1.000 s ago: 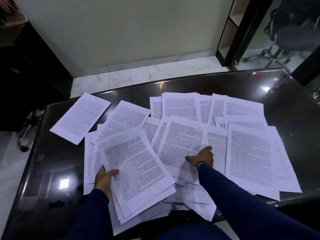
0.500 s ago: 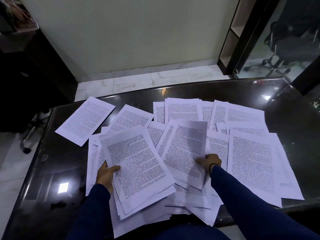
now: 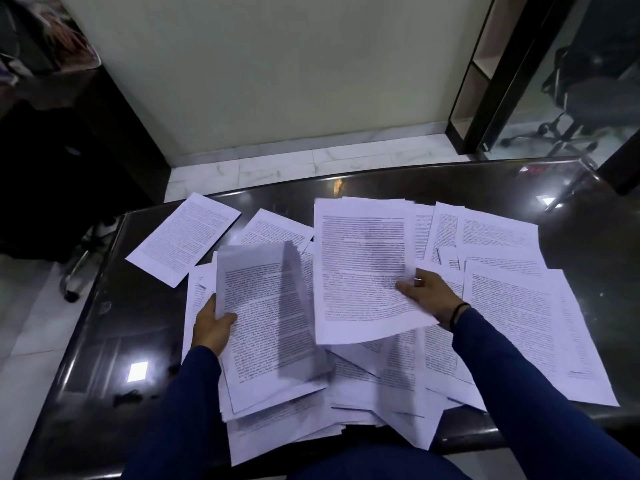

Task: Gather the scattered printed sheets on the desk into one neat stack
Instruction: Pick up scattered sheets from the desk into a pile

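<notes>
The right hand [image 3: 424, 294] is pinching a single white printed sheet of paper [image 3: 363, 268] at its right edge, thumb on the printed face and the other fingers hidden behind the paper; the sheet is lifting clear of the pile, its lower edge curling. The left hand [image 3: 211, 325] is gripping a thick gathered stack of white printed sheets [image 3: 270, 327] at its left edge, thumb lying across the top page and the fingers tucked out of sight beneath. The stack's upper end is tilting up and blurring, and a grey shadow is falling across its right half. Dark blue sleeves are covering both forearms, and a thin dark band [image 3: 458, 311] is circling the right wrist.

More loose white printed sheets [image 3: 519, 313] are lying overlapped across the middle and right of the glossy dark desk [image 3: 104, 341], some jutting past its near edge. One separate printed sheet [image 3: 183, 239] is lying apart at the far left, with bare desk around it. Bare surface is also showing along the left side and at the far right corner.

Every page is carrying dense black text, too small and smeared to read. Beyond the desk, a pale wall is standing behind a strip of marble floor, and a dark office chair [image 3: 581, 98] is showing dimly through the glass at right
</notes>
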### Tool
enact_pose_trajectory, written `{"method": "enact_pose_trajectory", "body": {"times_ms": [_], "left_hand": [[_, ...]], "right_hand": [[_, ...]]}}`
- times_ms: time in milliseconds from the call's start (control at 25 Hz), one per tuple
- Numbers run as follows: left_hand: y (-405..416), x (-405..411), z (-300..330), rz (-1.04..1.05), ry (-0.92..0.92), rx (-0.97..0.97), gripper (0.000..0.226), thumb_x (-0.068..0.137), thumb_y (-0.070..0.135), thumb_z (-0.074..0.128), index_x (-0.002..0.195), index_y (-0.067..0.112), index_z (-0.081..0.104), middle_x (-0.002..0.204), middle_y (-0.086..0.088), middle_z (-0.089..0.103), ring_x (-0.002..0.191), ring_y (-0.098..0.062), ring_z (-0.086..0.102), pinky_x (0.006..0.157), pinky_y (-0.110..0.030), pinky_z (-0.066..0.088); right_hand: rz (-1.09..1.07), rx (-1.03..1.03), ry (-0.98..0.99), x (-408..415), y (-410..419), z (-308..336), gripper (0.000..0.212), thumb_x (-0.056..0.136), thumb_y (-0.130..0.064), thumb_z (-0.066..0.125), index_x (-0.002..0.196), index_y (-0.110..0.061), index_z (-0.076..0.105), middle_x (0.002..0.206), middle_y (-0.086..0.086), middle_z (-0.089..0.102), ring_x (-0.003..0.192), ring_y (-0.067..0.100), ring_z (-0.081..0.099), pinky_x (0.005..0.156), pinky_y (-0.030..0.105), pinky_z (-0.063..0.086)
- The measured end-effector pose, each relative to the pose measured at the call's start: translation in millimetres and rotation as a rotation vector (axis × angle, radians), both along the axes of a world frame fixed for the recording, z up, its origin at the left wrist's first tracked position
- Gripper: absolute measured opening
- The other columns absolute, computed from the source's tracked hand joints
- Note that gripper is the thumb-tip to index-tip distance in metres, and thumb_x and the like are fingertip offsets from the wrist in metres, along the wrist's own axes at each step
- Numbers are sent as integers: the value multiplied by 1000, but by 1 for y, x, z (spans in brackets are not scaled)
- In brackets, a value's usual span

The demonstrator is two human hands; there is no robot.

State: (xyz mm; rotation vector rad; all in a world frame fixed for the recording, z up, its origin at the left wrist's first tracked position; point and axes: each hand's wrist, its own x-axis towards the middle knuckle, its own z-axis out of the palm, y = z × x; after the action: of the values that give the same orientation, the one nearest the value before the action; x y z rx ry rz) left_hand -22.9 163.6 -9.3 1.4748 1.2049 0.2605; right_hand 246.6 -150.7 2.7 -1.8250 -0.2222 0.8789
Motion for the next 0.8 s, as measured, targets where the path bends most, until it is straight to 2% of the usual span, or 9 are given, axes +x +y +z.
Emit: {"method": "enact_pose_trajectory", "body": {"times_ms": [40,120,280,400,480,600,680,720,800], "left_hand": [[-7,3,3,-8,-34,-23,43,89,-3,57,123,23,61,115,-9,69,101,-32,66,95,-52,52],[-20,12,4,-6,-106,-99,42,90,-3,55,127,17,59,117,-12,69,102,-34,65,92,-49,54],[-41,19,8,126,-211,-233,35,91,5,55,123,18,65,112,-13,72,99,-33,67,82,-40,56],[-52,14,9,287,-252,-337,19,98,31,55,110,26,68,102,-6,72,90,-28,66,81,-41,56],[-54,9,4,297,-281,-380,27,98,42,55,120,29,65,106,1,73,96,-24,67,84,-41,55],[-54,6,-9,155,-211,-192,37,95,15,65,131,23,59,112,6,70,106,-23,66,94,-42,52],[-53,8,-12,153,-171,-165,42,95,6,63,134,19,56,110,8,68,100,-18,65,97,-42,50],[-52,10,-11,149,-154,-172,42,95,6,63,134,18,56,109,5,68,99,-18,64,95,-40,50],[-46,15,-11,154,-146,-178,43,95,7,63,135,17,55,115,-2,68,103,-25,64,93,-40,50]], "right_hand": [[69,-15,-9,-5,9,-2,21,93,-14,68,103,4,68,93,24,72,78,21,67,70,31,54],[206,-61,0,-28,33,-7,12,92,-11,67,96,1,67,83,15,73,69,11,65,66,24,51],[337,-170,23,-64,72,-35,25,82,-28,64,93,-7,56,83,7,60,74,18,53,68,33,43],[360,-145,69,-79,83,-51,33,77,-31,60,100,-8,54,95,10,61,83,24,56,74,38,48],[355,-122,61,-85,85,-60,41,78,-30,58,112,-9,54,111,15,63,97,31,60,89,47,51],[343,-141,50,-85,86,-56,42,77,-32,64,114,-13,59,115,12,66,107,34,62,96,53,51],[291,-208,6,-77,81,-55,33,79,-32,74,104,-13,66,111,8,69,103,28,64,93,44,53],[211,-272,-36,-71,76,-56,32,79,-33,77,102,-14,66,113,7,67,102,25,63,90,37,53],[14,-516,-148,-56,61,-61,47,77,-40,79,113,-18,57,128,7,50,112,26,52,83,36,49]]}}
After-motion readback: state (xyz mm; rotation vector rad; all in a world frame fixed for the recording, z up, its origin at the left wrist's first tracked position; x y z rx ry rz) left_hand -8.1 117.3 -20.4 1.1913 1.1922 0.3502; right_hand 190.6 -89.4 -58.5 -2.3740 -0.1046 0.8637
